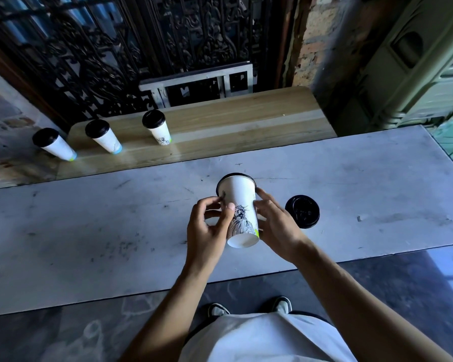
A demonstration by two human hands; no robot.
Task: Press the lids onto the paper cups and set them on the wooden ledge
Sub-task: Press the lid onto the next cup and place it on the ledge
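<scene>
I hold a white paper cup [239, 205] with a statue drawing above the grey table [115, 231]. It is tilted, its bottom facing me and its mouth pointing away. A black lid edge shows around its far rim. My left hand [209, 226] grips its left side, thumb on the wall. My right hand [277, 223] grips its right side. A loose black lid [302, 211] lies flat on the table just right of my right hand. Three lidded cups [54, 143] [104, 137] [157, 126] stand in a row at the left end of the wooden ledge [246, 121].
The ledge runs behind the table, with bare wood to the right of the cups. Behind it is a black ornate iron grille [141, 48] and a white metal frame [199, 82]. A brick wall [314, 43] and green panels [416, 74] stand at the right.
</scene>
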